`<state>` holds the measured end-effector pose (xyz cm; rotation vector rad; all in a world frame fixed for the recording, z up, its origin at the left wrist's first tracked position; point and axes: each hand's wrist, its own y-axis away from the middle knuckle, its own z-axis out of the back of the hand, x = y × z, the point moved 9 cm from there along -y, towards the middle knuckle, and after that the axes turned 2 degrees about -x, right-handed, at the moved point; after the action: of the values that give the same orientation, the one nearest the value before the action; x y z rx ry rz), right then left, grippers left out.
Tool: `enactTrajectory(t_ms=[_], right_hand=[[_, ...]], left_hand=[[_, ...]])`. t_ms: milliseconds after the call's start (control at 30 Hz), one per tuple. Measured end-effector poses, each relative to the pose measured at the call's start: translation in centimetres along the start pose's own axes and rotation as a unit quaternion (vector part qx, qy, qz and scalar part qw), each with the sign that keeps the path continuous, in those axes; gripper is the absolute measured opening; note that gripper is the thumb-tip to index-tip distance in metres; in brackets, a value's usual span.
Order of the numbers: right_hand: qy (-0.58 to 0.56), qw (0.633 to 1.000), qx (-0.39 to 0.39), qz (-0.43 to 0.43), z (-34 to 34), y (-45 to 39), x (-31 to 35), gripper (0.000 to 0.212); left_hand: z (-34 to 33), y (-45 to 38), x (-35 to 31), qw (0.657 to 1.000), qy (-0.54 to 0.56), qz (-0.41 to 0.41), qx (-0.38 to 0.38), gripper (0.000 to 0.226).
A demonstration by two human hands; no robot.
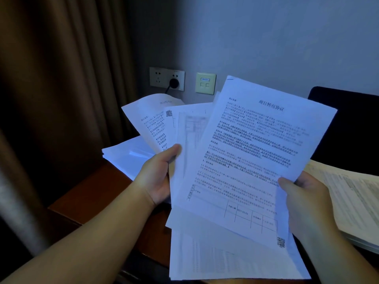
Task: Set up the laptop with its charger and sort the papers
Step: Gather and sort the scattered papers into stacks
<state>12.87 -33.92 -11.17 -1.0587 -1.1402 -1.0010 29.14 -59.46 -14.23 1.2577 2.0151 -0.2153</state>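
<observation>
The left hand [159, 175] grips a fan of printed papers [184, 140]; the right hand [303, 199] pinches the front sheet [252, 160] above the wooden surface [92, 193].

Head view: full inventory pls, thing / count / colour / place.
fanned sheets: several, white with black print, held in both hands above the desk
paper stack: one, white, on the desk behind the left hand
printed stack: one, white, on the desk at right
desk: one, reddish brown, below the papers
wall socket: one double plate, white, on the wall, black plug in its right outlet
data port plate: one, cream, right of the socket
curtain: one, brown, left
dark object: one, black, behind the sheets at right
left hand: grips the sheets' left edge
right hand: pinches the front sheet's right edge
</observation>
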Motion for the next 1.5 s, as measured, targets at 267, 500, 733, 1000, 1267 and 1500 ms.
enactTrajectory(t_ms=[267, 500, 733, 1000, 1267, 1500], right_hand=[[-0.037, 0.997, 0.058, -0.047, -0.9, 0.2, -0.5, 0.035], [-0.025, 0.993, 0.114, -0.023, -2.1, 0.7, 0.1, 0.037], [-0.033, 0.997, 0.064, -0.02, -1.2, 0.4, 0.0, 0.036], [-0.04, 0.995, 0.074, -0.049, -1.4, 0.5, -0.1, 0.035], [-0.056, 0.996, 0.059, -0.039, -1.1, 0.6, 0.1, 0.03], [-0.092, 0.993, 0.04, -0.058, -0.9, 0.4, -0.3, 0.023]], left_hand=[[0.1, -0.1, -0.2, 1.0, 0.018, 0.002, 0.011, 0.055], [-0.3, -0.1, 0.1, 0.999, 0.022, 0.022, 0.038, 0.051], [0.0, -0.2, -0.2, 1.0, 0.021, -0.005, 0.011, 0.04], [0.4, 0.0, -1.3, 0.996, -0.044, -0.078, 0.005, 0.045], [0.3, 0.2, -0.9, 0.999, -0.015, -0.037, -0.007, 0.059], [-0.1, 0.3, -0.7, 1.0, 0.007, -0.021, 0.012, 0.056]])
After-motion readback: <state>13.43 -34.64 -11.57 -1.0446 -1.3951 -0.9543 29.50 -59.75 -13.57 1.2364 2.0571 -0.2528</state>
